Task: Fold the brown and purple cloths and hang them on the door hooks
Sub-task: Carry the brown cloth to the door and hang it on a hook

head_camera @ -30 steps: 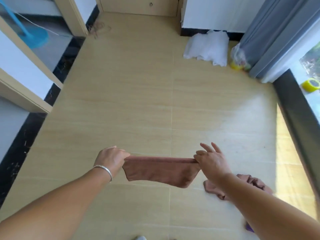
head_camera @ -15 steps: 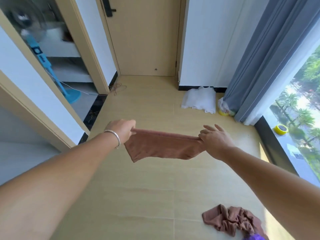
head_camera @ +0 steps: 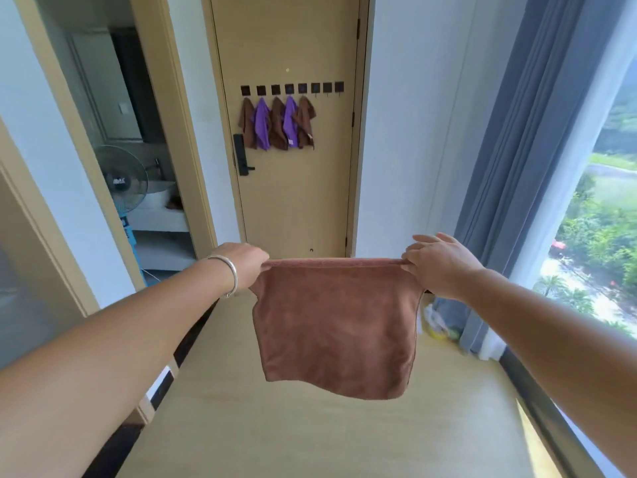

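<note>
We hold a brown cloth stretched in the air before the door, our left hand gripping one top corner, our right hand pinching the other. Five brown and purple cloths hang on the door hooks.

A cloth hung between two hands, before a door with hooks carrying five cloths.
</note>
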A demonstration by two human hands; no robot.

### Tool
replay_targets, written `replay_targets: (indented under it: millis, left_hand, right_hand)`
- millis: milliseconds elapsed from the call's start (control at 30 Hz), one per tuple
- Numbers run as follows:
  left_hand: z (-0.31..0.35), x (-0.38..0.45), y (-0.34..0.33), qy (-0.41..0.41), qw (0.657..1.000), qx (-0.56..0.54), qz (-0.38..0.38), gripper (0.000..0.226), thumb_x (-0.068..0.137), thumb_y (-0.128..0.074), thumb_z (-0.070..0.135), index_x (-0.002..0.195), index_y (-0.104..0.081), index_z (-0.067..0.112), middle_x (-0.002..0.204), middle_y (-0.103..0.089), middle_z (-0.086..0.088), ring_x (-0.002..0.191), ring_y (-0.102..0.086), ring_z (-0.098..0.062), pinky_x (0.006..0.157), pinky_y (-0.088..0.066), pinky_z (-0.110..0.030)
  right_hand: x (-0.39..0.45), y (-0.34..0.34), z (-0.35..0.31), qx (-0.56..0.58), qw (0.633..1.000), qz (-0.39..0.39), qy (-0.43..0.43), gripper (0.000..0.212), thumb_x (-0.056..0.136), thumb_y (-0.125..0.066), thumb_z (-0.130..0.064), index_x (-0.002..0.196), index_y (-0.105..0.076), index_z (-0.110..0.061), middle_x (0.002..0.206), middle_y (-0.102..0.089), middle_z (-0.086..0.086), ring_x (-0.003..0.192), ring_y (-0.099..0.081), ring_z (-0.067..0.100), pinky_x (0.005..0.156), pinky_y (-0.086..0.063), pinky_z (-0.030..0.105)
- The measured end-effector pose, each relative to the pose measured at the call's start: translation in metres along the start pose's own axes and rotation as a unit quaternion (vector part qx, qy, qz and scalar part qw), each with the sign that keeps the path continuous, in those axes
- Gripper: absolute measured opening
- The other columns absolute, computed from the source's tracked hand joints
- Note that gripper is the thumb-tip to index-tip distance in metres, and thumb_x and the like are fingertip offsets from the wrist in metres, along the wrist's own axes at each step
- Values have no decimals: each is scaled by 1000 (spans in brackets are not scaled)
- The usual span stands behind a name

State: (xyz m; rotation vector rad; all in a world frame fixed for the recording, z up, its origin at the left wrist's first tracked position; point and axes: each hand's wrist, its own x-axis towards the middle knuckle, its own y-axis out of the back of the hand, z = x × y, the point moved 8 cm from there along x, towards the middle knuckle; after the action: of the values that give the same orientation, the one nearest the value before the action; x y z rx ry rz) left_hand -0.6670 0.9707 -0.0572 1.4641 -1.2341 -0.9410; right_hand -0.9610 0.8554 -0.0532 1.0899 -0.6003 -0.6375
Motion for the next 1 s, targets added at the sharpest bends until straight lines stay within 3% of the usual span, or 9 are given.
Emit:
replay_targets:
  millis: [167,367,533,733,1000]
  left_hand:
    - [-16,-8,76,-13,998,12,63,28,102,-31,29,90,-53,17,86,-51,2,80,-54,-22,73,-45,-36]
    - [-22,-27,162,-10,989,21,147,25,101,-31,22,86,-50,19,80,-54,3,73,-48,-18,72,-31,-32]
    - [-21,-34,223,10,979,32,202,25,99,-31,15,80,-45,20,75,-51,6,65,-44,-12,93,-34,-35]
    - [-14,-31,250,7,975,62,213,27,98,-28,13,85,-50,23,85,-58,7,86,-57,-16,108,-27,-40]
    - [-19,1,237,6,980,66,185,27,95,-30,6,88,-50,23,94,-58,7,95,-55,-16,115,-21,-43]
  right_hand:
    - [-9,72,25,-6,999,35,-16,42,103,-24,-46,126,-57,-33,138,-50,-18,144,-22,10,116,-17,36]
    - [-25,149,53,-7,995,98,-33,44,102,-23,-47,123,-58,-33,136,-52,-18,143,-23,11,117,-16,38]
    - [-40,200,81,-10,987,152,-54,42,102,-26,-46,120,-61,-32,133,-55,-16,142,-27,12,116,-20,38]
    - [-46,223,99,-6,980,192,-56,39,103,-28,-40,117,-63,-30,130,-58,-15,141,-30,12,113,-24,36]
    - [-14,208,107,-9,982,183,-54,39,103,-29,-43,117,-63,-31,131,-57,-16,141,-31,12,116,-23,38]
